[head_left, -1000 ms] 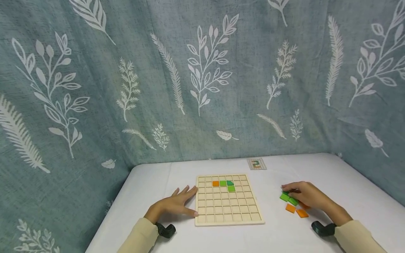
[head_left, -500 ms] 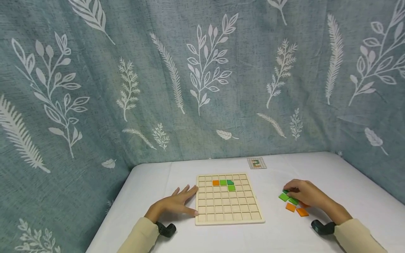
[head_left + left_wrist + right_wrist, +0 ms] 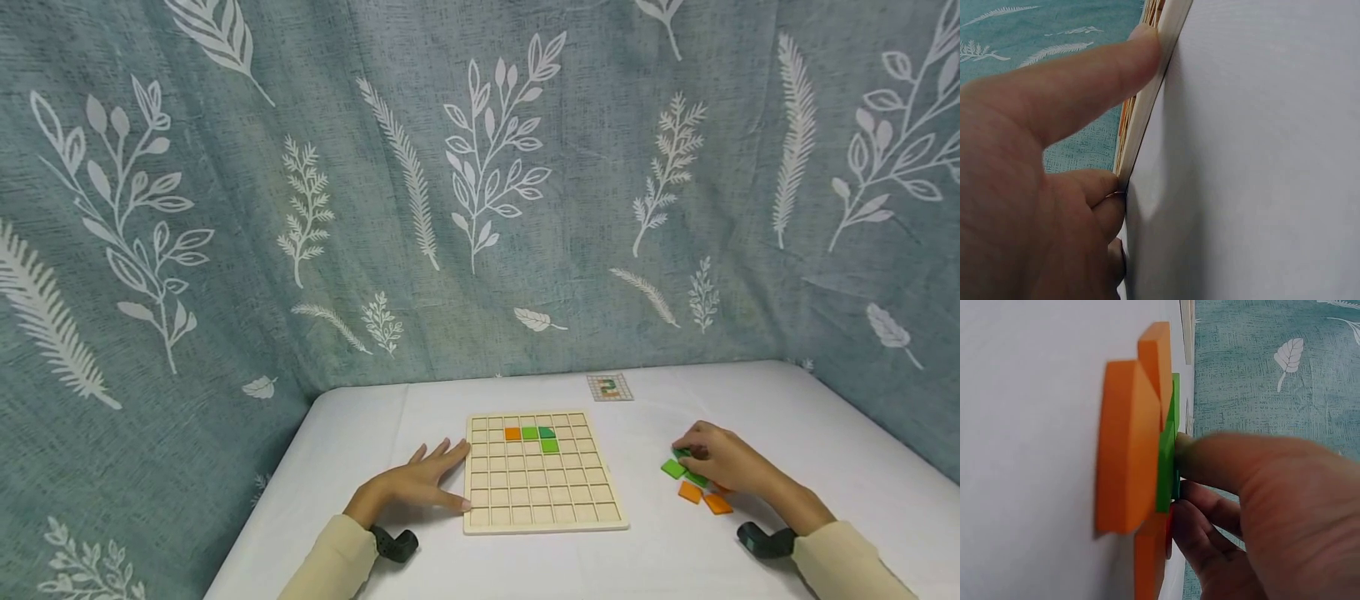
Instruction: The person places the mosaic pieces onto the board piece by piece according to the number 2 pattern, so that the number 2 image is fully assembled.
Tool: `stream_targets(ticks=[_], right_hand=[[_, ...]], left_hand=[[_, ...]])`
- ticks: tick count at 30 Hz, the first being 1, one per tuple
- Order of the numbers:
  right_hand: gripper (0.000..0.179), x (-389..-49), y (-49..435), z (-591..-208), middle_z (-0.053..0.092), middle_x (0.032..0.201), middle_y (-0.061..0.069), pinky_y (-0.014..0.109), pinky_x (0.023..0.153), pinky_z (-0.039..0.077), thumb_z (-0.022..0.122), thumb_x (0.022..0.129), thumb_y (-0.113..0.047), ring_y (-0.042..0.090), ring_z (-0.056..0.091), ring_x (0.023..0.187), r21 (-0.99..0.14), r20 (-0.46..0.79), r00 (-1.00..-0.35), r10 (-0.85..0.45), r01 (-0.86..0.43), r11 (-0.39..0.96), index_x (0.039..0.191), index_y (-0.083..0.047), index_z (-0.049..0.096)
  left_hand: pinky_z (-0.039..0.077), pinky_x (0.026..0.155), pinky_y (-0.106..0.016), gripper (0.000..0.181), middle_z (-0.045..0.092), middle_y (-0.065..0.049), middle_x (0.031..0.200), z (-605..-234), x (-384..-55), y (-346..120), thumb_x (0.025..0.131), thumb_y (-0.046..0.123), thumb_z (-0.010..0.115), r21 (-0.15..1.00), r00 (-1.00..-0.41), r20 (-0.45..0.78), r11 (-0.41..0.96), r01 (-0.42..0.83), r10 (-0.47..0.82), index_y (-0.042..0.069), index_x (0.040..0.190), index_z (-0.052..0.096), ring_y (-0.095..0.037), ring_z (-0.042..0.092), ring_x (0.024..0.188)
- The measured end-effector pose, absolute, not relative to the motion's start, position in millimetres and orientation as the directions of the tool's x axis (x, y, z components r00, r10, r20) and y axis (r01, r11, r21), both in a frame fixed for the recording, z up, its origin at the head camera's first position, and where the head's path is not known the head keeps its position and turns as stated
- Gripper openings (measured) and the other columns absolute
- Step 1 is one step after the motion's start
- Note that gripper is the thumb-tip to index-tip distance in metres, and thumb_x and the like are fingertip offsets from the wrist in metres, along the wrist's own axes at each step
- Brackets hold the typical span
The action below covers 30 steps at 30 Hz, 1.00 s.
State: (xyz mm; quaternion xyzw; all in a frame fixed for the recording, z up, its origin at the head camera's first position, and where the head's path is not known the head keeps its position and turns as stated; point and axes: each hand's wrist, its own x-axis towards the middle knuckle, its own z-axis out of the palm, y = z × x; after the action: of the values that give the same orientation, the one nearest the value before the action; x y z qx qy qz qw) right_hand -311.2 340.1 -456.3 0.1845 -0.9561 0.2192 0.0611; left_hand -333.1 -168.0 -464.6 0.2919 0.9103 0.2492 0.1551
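Note:
My left hand (image 3: 416,485) lies with spread fingers along the left edge of a wooden grid board (image 3: 517,492). Its thumb rests on the board's rim (image 3: 1163,56) in the left wrist view. In the board's upper rows sit an orange tile (image 3: 513,433), a light green tile (image 3: 530,432), a dark green tile with a rounded corner (image 3: 547,432) and a second light green tile (image 3: 550,445). To the right, my right hand (image 3: 726,460) curls over a loose pile, thumb and fingers pinching another dark green tile (image 3: 681,452), partly hidden.
Around the right hand lie loose light green tiles (image 3: 672,468) and orange tiles (image 3: 690,492); the right wrist view also shows a red piece (image 3: 1169,531) under the fingers. A small pattern card (image 3: 610,387) lies at the back of the white table (image 3: 420,400), before a leafy curtain (image 3: 525,250).
The right hand's fingers have drawn in slightly toward the thumb, and more of the dark green tile shows beneath them. The left hand and the board have stayed put.

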Motion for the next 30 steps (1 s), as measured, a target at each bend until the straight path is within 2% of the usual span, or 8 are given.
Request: stream_targets(ticks=[10,16,21,30], right_hand=[[0.020,-315.6,342.3,-456.3,0.065,0.098,0.000,0.020,0.066,0.049,0.077,0.086,-0.013,0.002,0.055,0.081,-0.368,0.204,-0.910,-0.360,-0.412,0.834,0.105,-0.007,0.077],[0.018,-314.0,340.7,-454.2,0.061,0.093,-0.001,0.021,0.064,0.046,0.075,0.088,-0.018,0.002,0.048,0.076,-0.379,0.210,-0.913,-0.349,-0.405,0.832,0.102,-0.006,0.071],[0.017,-314.5,339.7,-454.2,0.060,0.093,-0.001,0.020,0.066,0.050,0.073,0.089,-0.018,0.001,0.052,0.078,-0.394,0.221,-0.918,-0.330,-0.393,0.831,0.102,-0.007,0.068],[0.018,-312.9,332.4,-448.7,0.059,0.090,-0.004,0.021,0.064,0.047,0.076,0.087,-0.013,0.001,0.048,0.076,-0.376,0.310,-0.886,-0.344,-0.447,0.812,0.102,-0.007,0.070]], left_hand=[[-0.006,0.125,-0.058,0.107,0.015,-0.007,0.169,-463.7,-332.6,-169.1,0.082,0.056,0.072,0.534,-0.791,-0.138,0.717,0.447,0.596,0.009,0.161,0.017,-0.031,0.004,0.157],[-0.006,0.125,-0.058,0.106,0.015,-0.006,0.169,-461.7,-332.4,-168.7,0.083,0.056,0.072,0.532,-0.790,-0.139,0.718,0.449,0.597,0.010,0.161,0.017,-0.030,0.003,0.158],[-0.006,0.125,-0.058,0.106,0.014,-0.006,0.169,-460.2,-332.5,-168.2,0.083,0.055,0.072,0.539,-0.787,-0.142,0.713,0.447,0.601,0.010,0.161,0.016,-0.030,0.003,0.158],[-0.007,0.124,-0.058,0.107,0.013,-0.007,0.169,-461.6,-332.6,-168.4,0.083,0.055,0.072,0.548,-0.781,-0.146,0.707,0.447,0.607,0.009,0.161,0.015,-0.030,0.002,0.158]])
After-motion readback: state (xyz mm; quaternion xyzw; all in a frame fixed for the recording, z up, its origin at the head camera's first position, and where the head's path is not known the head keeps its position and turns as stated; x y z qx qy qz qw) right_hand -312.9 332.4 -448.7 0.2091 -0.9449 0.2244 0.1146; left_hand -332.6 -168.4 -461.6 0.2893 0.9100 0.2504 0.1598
